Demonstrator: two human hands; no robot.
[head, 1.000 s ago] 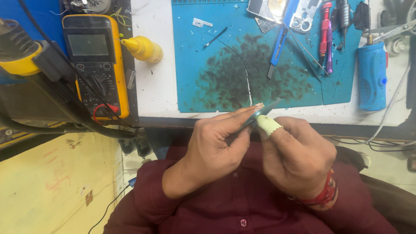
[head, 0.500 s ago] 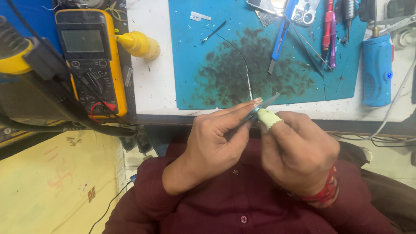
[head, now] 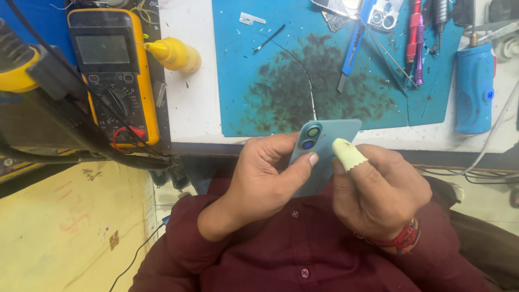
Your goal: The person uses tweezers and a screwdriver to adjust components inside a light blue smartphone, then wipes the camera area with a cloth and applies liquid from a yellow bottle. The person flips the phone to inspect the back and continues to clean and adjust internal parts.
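Above the lap, just off the worktop's (head: pixel 200 108) near edge, both hands grip the light-blue phone (head: pixel 324 148), back up, long axis tilted away toward the mat: left hand (head: pixel 265 181) closed around its left side, right hand's (head: pixel 378 192) sleeved fingertip pressing its right edge.
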